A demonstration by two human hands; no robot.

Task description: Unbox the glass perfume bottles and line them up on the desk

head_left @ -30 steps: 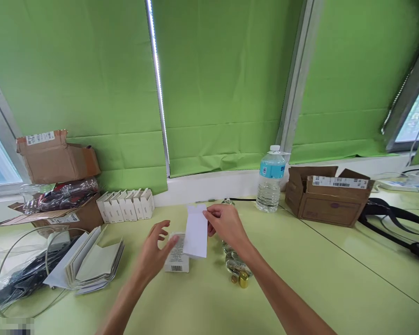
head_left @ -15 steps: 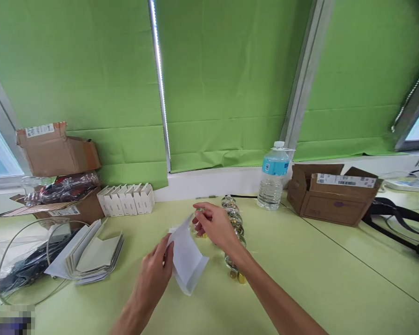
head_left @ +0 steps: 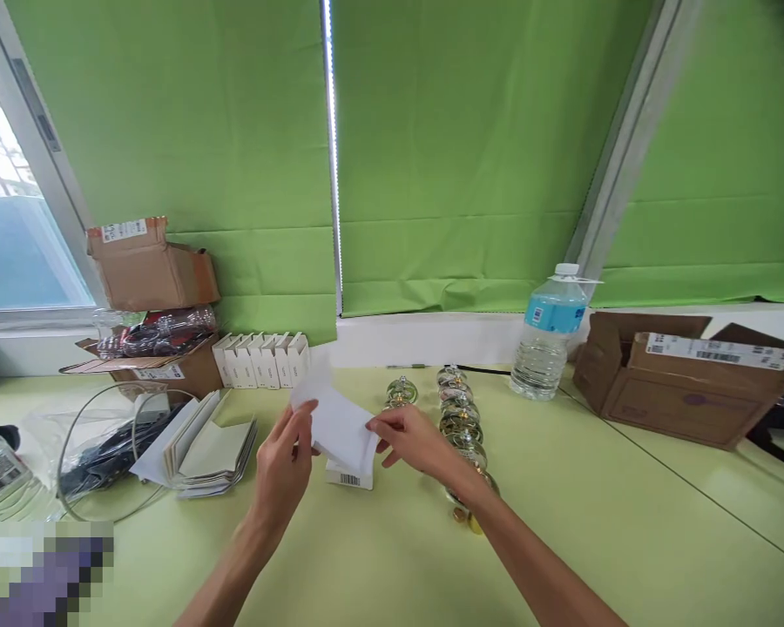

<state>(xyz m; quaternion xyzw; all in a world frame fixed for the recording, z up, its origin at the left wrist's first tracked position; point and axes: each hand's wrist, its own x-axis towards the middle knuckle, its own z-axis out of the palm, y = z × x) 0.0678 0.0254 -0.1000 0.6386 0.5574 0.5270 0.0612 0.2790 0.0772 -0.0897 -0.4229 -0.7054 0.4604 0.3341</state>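
Both hands hold a flat white carton blank [head_left: 335, 422] above the yellow-green table [head_left: 392, 557]. My left hand [head_left: 286, 460] pinches its left edge with closed fingers. At the blank's right edge my right hand [head_left: 413, 437] pinches it too. Under the blank lies a small white box with a barcode [head_left: 348, 476]. A row of small glass bottles with gold caps [head_left: 461, 427] runs just right of my right hand, and one bottle [head_left: 400, 392] stands apart behind it.
A stack of flat white blanks [head_left: 202, 446] lies to the left beside a clear plastic bag with dark items [head_left: 98, 453]. Folded white boxes [head_left: 261, 359] line the wall. Cardboard boxes stand at left [head_left: 147, 270] and right [head_left: 679, 379]; a water bottle [head_left: 549, 335] stands between.
The camera turned left. My left hand took hold of the white blank, which both hands now pinch lower and tilted over the barcoded box.
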